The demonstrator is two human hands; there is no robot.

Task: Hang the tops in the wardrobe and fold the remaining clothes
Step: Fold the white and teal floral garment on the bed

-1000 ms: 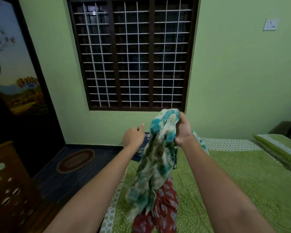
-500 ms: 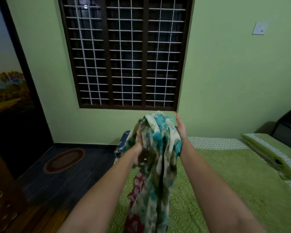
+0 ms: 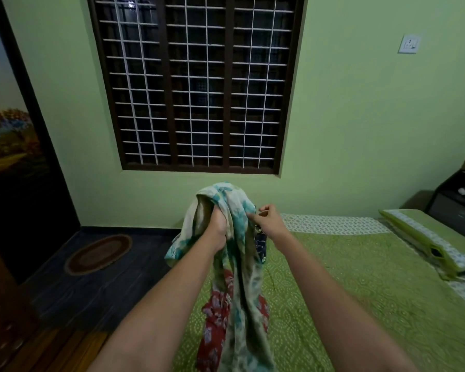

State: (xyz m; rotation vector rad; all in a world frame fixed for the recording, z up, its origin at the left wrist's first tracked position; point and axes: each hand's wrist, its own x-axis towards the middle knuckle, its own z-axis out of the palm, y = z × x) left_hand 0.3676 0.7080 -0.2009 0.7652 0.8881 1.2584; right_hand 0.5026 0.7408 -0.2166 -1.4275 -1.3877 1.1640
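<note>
The left hand has its grip closed on a bunched teal-and-cream top, held up above the bed. The right hand pinches the top's edge with curled fingers. A red garment lies on the bed underneath.

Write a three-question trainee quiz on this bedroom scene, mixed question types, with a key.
1. True or false: the left hand grips the cream and teal floral garment.
2. Which lies on the green patterned bedspread under the raised garment? A) red floral cloth B) yellow towel C) black jacket
3. Fill in: the right hand pinches the garment's ____ edge.

Key: 1 true; 2 A; 3 upper.
</note>
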